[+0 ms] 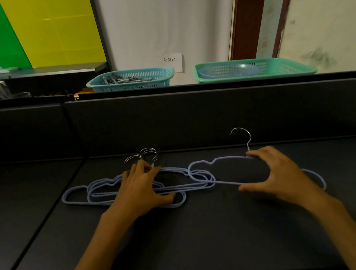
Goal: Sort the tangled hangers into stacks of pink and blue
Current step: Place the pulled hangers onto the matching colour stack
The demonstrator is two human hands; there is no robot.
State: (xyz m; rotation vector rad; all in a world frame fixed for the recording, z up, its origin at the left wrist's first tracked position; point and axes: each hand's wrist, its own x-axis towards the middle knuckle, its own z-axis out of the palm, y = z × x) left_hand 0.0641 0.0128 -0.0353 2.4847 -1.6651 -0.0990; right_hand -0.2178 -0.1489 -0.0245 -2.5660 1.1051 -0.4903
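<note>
The left hand (142,189) lies spread, pressing a stack of blue hangers (93,192) near the counter's (210,234) far edge. The right hand (275,172) pinches a single blue hanger (202,164), thin, pale, with a silver hook, overlapping the stack's right end.

Both hands, left (145,190) and right (277,174), rest on blue hangers (77,193)

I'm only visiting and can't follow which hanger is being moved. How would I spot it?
Start at the dark table. Left lies a stack of blue hangers under the left hand. The single blue hanger is right of it, under the right hand; its hook stands alone.
</note>
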